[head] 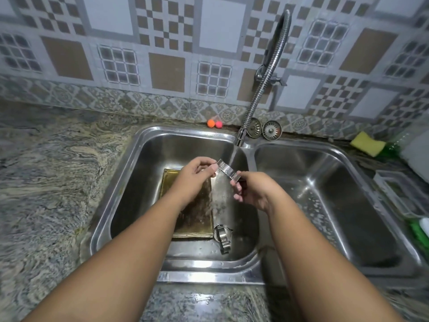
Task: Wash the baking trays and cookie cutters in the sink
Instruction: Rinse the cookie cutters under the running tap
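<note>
We pinched the metal cookie cutter point(227, 170) between our left hand point(194, 175) and right hand point(253, 191), under the tap point(240, 135), baking tray point(195, 212) beneath both hands.

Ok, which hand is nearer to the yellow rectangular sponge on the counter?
Right. The right hand pinches the right end of the shiny metal cookie cutter, with the yellow rectangular sponge off to its right. The left hand pinches the other end, farther left.
</note>
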